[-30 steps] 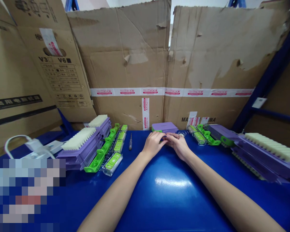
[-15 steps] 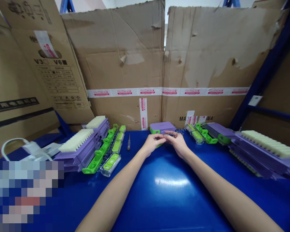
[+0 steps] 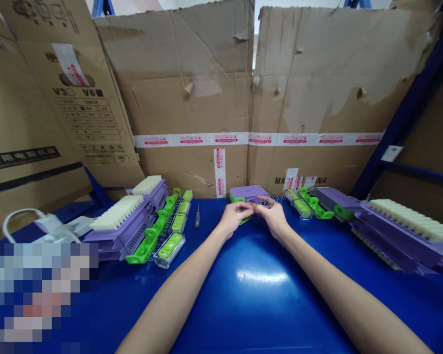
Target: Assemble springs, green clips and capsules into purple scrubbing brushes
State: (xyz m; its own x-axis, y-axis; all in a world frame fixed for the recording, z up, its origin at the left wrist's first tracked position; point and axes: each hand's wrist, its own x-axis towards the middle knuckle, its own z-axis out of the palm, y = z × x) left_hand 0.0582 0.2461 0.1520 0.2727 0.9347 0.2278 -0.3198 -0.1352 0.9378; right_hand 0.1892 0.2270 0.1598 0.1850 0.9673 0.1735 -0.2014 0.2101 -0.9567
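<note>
My left hand (image 3: 232, 220) and my right hand (image 3: 275, 215) meet at the middle of the blue table, fingertips closed together in a pinch. Whatever small thing lies between them is hidden by the fingers. Just behind them sits a purple block (image 3: 249, 192) with a green end, partly covered by my hands. A bit of green (image 3: 245, 220) shows below the fingertips; I cannot tell whether they touch it. Thin coil springs (image 3: 279, 199) lie right of the block, beside clear cases with green inserts (image 3: 299, 205) and a green bracket strip (image 3: 319, 210).
A screwdriver (image 3: 197, 216) lies left of my hands. Farther left are clear green-filled cases (image 3: 170, 250), a green bracket strip (image 3: 144, 250) and purple brush units (image 3: 112, 243). More purple brush units (image 3: 402, 233) are stacked at right. Cardboard (image 3: 192, 98) walls the back.
My hands stay almost in place, with only a slight shift of the fingers. The view has moved very little; the things on the table lie as before.
</note>
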